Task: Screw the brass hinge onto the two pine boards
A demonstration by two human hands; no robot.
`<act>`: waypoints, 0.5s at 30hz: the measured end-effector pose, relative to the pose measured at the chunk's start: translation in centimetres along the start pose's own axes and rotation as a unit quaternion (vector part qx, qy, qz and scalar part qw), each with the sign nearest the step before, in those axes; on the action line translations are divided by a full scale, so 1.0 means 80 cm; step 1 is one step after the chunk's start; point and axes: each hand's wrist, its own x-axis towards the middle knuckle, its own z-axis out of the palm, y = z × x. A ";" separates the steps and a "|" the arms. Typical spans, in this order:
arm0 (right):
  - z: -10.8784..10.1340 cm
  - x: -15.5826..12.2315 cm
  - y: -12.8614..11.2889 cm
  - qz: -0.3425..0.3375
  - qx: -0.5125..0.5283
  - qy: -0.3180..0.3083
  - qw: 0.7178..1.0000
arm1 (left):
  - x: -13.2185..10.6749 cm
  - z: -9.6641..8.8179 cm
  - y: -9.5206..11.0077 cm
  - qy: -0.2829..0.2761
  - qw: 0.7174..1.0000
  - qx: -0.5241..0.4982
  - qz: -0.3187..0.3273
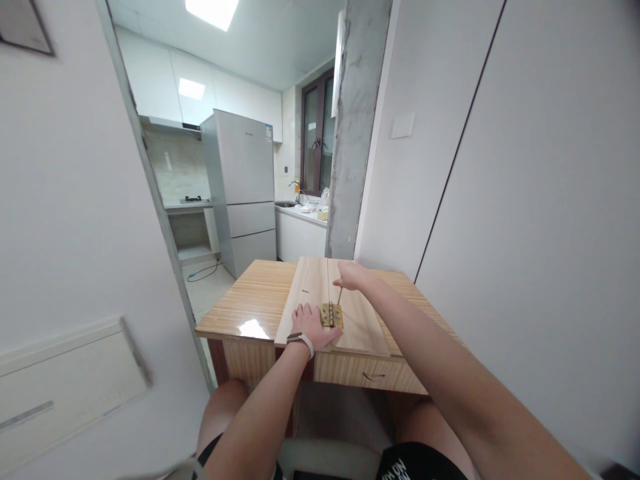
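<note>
A small wooden worktop (250, 303) stands in front of the person, and two pale wooden boards lie side by side on it, reaching from its far edge to its near edge. The left board (305, 293) and the right board (363, 320) touch along a thin line down the middle. A little gold hinge (331, 315) sits across that line, close to the near edge of the worktop. The left hand (311, 325) lies flat and open on the left board, with its fingers spread and its fingertips right beside the hinge, maybe touching it (it is too small to be sure). It holds nothing; it just presses down. There is a watch with a white band (301, 340) on that wrist. The right hand (351, 275) is a bit farther back, above the right board, and it is closed around the top of a thin screwdriver (339, 296). The screwdriver stands almost straight up, and its tip comes down at the hinge. A small dark mark shows on the left board, farther away. Past the worktop's far edge there is a rough grey pillar (355, 127), and behind the far left corner a kitchen with a tall grey fridge (243, 187). A white wall (540, 200) runs along the right side.
</note>
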 end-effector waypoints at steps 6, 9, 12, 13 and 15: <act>-0.010 -0.004 -0.007 0.031 -0.022 -0.040 0.999 | -0.003 -0.004 0.001 -0.008 1.000 -0.006 0.003; -0.011 -0.003 -0.008 0.030 -0.022 -0.041 0.998 | -0.004 -0.008 0.003 -0.018 1.000 -0.001 0.000; -0.010 -0.002 -0.006 0.014 -0.021 -0.037 0.999 | -0.005 -0.011 0.005 -0.021 1.000 0.005 -0.008; -0.009 -0.001 -0.005 0.007 -0.020 -0.034 0.999 | -0.005 -0.011 0.006 -0.019 1.000 0.006 -0.008; -0.008 0.001 -0.004 -0.014 -0.019 -0.032 0.999 | -0.005 -0.009 0.005 -0.014 1.000 0.005 -0.007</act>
